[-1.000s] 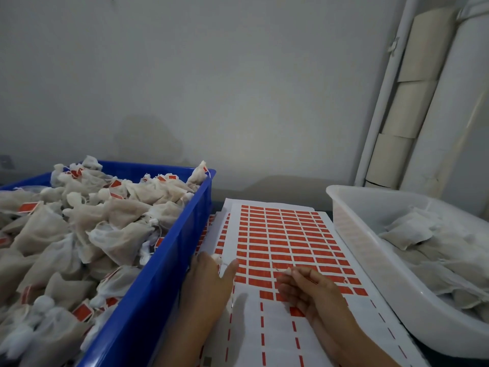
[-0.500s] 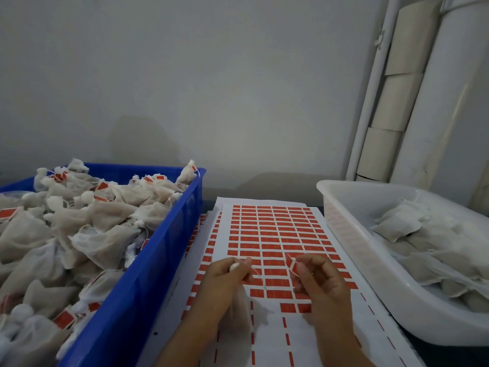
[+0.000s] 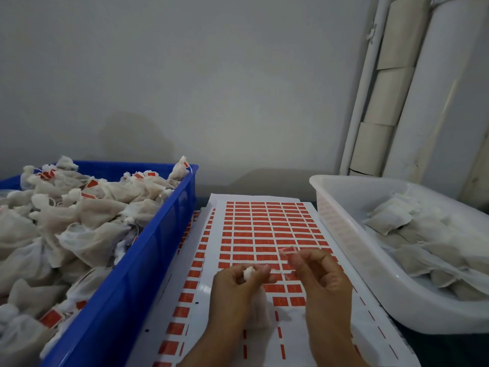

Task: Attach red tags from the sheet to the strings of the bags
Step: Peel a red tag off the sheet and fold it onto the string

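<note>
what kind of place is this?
Likely a small packing workshop, doing hand labelling. A blue crate is heaped with tagged mesh bags, a white tub holds untagged ones, and a sheet of red tags lies between them.

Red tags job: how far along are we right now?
Done: the blue bin is heaped with tagged bags. In hand: the left hand grips a bag at its neck, the right hand pinches a red tag by the string. Left: untagged bags in the white tub; many tags remain on the sheet.
</note>
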The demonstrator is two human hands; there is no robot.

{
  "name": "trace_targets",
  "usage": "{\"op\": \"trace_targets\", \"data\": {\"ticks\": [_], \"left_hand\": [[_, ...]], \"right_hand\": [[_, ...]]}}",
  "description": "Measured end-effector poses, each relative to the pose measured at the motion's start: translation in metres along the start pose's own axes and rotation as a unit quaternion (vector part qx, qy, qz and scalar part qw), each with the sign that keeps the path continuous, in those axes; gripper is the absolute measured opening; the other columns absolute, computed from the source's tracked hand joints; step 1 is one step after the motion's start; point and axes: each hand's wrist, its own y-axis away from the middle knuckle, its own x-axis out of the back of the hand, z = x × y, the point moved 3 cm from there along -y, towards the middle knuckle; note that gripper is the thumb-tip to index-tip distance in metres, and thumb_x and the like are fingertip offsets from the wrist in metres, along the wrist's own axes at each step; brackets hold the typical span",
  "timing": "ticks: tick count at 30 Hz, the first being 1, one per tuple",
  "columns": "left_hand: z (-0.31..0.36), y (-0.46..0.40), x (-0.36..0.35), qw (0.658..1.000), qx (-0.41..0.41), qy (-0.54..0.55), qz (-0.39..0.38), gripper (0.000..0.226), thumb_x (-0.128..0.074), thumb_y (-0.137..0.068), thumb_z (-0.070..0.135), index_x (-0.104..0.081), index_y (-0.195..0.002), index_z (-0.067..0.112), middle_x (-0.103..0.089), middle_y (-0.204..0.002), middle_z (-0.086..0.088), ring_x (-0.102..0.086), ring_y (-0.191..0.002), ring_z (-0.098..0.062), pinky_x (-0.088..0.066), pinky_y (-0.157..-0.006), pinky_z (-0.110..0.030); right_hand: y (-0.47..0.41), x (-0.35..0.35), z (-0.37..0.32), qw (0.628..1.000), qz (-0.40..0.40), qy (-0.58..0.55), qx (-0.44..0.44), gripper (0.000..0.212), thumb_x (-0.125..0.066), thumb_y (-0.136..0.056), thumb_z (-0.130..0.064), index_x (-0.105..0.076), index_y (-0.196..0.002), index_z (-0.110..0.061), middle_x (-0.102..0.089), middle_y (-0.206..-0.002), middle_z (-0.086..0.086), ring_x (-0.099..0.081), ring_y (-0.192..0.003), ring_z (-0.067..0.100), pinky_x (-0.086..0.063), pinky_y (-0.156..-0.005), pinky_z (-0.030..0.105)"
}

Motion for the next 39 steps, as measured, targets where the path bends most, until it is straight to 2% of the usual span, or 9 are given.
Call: {"op": "trace_targets", "data": {"ticks": [2,4,8,11,13,17,22,33,39], "left_hand": [[-0.003,-0.002,-0.001,1.0,0.021,0.019,0.008,0.016,-0.063,-0.081,0.04,-0.066,-0.069,0.03,-0.054,-0.063,0.036,-0.056,-0.064,0.007,-0.035,-0.061,-0.006],[-0.005,-0.003,-0.001,0.999,0.028,0.024,0.015,0.017,-0.063,-0.082,0.039,-0.066,-0.067,0.03,-0.051,-0.07,0.036,-0.052,-0.068,0.004,-0.036,-0.066,-0.013],[-0.003,-0.001,-0.004,1.0,0.011,0.023,0.015,0.016,-0.064,-0.081,0.038,-0.066,-0.068,0.03,-0.051,-0.068,0.037,-0.05,-0.068,0.007,-0.031,-0.063,-0.005],[-0.003,-0.001,-0.004,1.0,-0.002,0.03,0.006,0.013,-0.064,-0.081,0.037,-0.066,-0.07,0.031,-0.057,-0.062,0.035,-0.054,-0.07,0.007,-0.033,-0.064,-0.005],[-0.002,-0.001,-0.004,0.999,-0.006,0.032,0.004,0.01,-0.064,-0.082,0.036,-0.066,-0.073,0.031,-0.058,-0.065,0.033,-0.054,-0.07,0.008,-0.033,-0.064,-0.004],[0.0,0.002,-0.003,0.999,-0.008,0.03,0.012,0.008,-0.063,-0.082,0.035,-0.063,-0.074,0.034,-0.057,-0.07,0.032,-0.054,-0.069,0.007,-0.032,-0.06,-0.002],[0.002,0.002,-0.004,1.0,-0.012,0.025,0.006,0.007,-0.063,-0.082,0.034,-0.061,-0.076,0.036,-0.057,-0.074,0.03,-0.054,-0.07,0.006,-0.032,-0.059,-0.001],[0.001,0.002,-0.006,0.999,-0.014,0.029,-0.007,0.01,-0.063,-0.083,0.033,-0.062,-0.073,0.034,-0.058,-0.073,0.029,-0.054,-0.071,0.006,-0.031,-0.061,-0.002],[-0.002,0.002,-0.006,1.0,-0.004,0.028,-0.005,0.01,-0.063,-0.082,0.035,-0.063,-0.073,0.031,-0.058,-0.072,0.03,-0.055,-0.07,0.006,-0.032,-0.063,-0.004]], "right_hand": [[0.0,0.002,0.0,1.0,0.017,-0.015,-0.005,0.021,-0.059,-0.067,-0.041,-0.061,-0.081,-0.024,-0.068,-0.083,-0.024,-0.067,-0.084,0.013,-0.053,-0.079,0.029],[0.0,0.004,0.001,0.999,0.028,-0.035,-0.021,0.026,-0.058,-0.067,-0.043,-0.06,-0.084,-0.024,-0.07,-0.083,-0.017,-0.069,-0.082,0.016,-0.055,-0.076,0.032],[0.001,0.001,0.006,0.998,0.002,-0.037,-0.052,0.023,-0.057,-0.068,-0.038,-0.061,-0.08,-0.019,-0.07,-0.072,-0.013,-0.068,-0.067,0.01,-0.054,-0.057,0.014],[0.001,-0.003,0.016,0.995,-0.015,-0.027,-0.093,0.014,-0.061,-0.077,-0.028,-0.063,-0.078,-0.014,-0.067,-0.06,-0.006,-0.062,-0.053,0.009,-0.049,-0.049,0.013],[0.001,-0.003,0.023,0.992,-0.019,-0.031,-0.118,0.01,-0.062,-0.081,-0.022,-0.064,-0.077,-0.013,-0.066,-0.058,-0.004,-0.062,-0.052,0.01,-0.049,-0.048,0.014],[0.0,-0.003,0.032,0.987,-0.018,-0.036,-0.153,0.012,-0.062,-0.083,-0.021,-0.065,-0.073,-0.016,-0.066,-0.056,-0.005,-0.063,-0.052,0.014,-0.05,-0.05,0.016],[0.0,-0.004,0.033,0.986,-0.033,-0.038,-0.162,0.012,-0.062,-0.083,-0.02,-0.066,-0.074,-0.014,-0.067,-0.058,-0.003,-0.064,-0.052,0.01,-0.05,-0.054,0.019],[-0.001,-0.005,0.033,0.988,-0.039,-0.011,-0.15,0.011,-0.061,-0.084,-0.022,-0.064,-0.076,-0.014,-0.067,-0.058,-0.01,-0.064,-0.057,0.004,-0.047,-0.046,0.01],[-0.001,-0.005,0.032,0.989,-0.035,-0.006,-0.144,0.011,-0.061,-0.084,-0.022,-0.063,-0.075,-0.015,-0.066,-0.057,-0.012,-0.064,-0.057,0.003,-0.046,-0.045,0.009]]}}
